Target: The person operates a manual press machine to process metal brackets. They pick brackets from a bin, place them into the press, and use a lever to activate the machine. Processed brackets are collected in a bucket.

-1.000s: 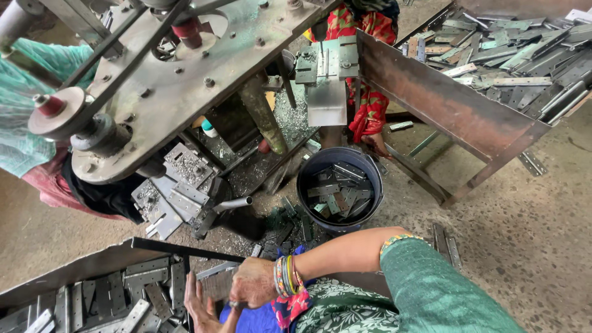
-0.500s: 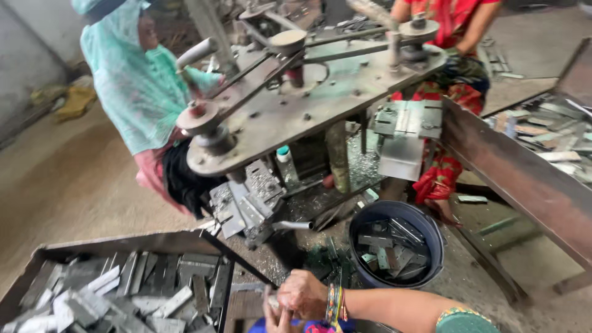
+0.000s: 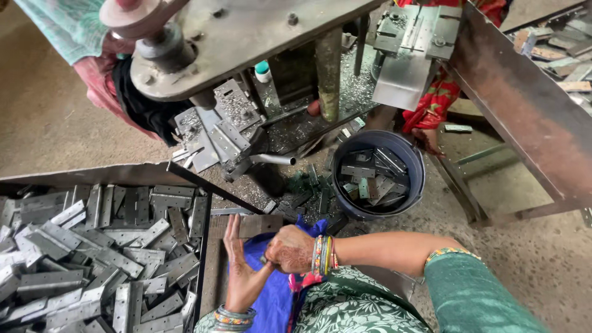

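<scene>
Hands meet low in the middle of the view, over a blue cloth (image 3: 274, 296) on the lap. The left hand (image 3: 242, 271) stands open, palm turned to the right, fingers straight and pointing to 12 o'clock. The right hand (image 3: 290, 250) is curled into a loose fist and touches the left palm; I cannot tell if a small piece is closed inside it, because the fingers hide it.

At 9 o'clock from the hands there is a long metal tray (image 3: 185, 174) full of flat grey metal plates (image 3: 111, 253), lying in disorder, many with sharp corners upward. At 1 o'clock stands a dark bucket (image 3: 412, 161) with more plates (image 3: 370, 176) inside. Between the bucket and the hands some loose pieces (image 3: 308, 200) lie on the floor (image 3: 542, 265). At 12 o'clock rises a heavy press machine (image 3: 246, 37), with metal chips scattered at its base. Another person in a green cloth (image 3: 68, 24) sits at 11 o'clock, and one in red (image 3: 431, 105) at 1 o'clock.

The danger, in my opinion, is mostly the edges. Both hands are bare, so a quick reach into the tray could cut a finger on a corner. A plate held loosely could slip and fall on the lap or the floor. The chips near the machine could also prick the skin.
</scene>
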Available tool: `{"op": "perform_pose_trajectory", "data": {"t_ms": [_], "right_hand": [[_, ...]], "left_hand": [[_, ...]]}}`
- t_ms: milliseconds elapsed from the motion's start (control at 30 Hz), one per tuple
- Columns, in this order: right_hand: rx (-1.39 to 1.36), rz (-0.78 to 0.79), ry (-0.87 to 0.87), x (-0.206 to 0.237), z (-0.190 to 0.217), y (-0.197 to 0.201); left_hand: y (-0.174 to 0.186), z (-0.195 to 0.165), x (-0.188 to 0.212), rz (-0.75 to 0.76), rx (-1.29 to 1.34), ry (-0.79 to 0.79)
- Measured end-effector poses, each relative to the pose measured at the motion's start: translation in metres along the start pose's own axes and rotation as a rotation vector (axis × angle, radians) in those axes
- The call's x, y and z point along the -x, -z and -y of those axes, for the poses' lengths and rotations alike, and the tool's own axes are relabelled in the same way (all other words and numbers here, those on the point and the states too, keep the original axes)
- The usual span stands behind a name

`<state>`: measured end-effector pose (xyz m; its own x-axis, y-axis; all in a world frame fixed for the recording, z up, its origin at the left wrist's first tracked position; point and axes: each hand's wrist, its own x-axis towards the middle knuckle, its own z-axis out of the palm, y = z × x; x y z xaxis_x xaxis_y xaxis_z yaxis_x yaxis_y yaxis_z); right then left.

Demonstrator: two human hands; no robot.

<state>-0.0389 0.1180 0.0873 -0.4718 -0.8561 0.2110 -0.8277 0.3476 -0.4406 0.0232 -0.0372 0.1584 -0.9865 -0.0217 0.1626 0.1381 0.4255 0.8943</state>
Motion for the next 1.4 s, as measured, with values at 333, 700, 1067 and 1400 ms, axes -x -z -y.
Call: {"op": "perform_pose_trajectory", "data": {"t_ms": [333,700,1067,1400], "right_hand": [[-0.156,-0.068,-0.117,0.017,-0.012,-0.008],[-0.593,-0.806,-0.288,0.08,-0.062,0.063],[-0.692,-0.697,-0.419,0.103,-0.092,-0.015],[-0.095,-0.542,-0.444,0.085,-0.091,-0.021]], "left_hand": [[-0.003,-0.011,-0.012,0.105,-0.634,-0.551],[-0.107,0.0,-0.065,-0.036,1.185,0.529],[-0.115,-0.089,-0.077,0.447,0.762,-0.069],[-0.092,-0.114,-0.078,0.567,0.991,-0.344]]}}
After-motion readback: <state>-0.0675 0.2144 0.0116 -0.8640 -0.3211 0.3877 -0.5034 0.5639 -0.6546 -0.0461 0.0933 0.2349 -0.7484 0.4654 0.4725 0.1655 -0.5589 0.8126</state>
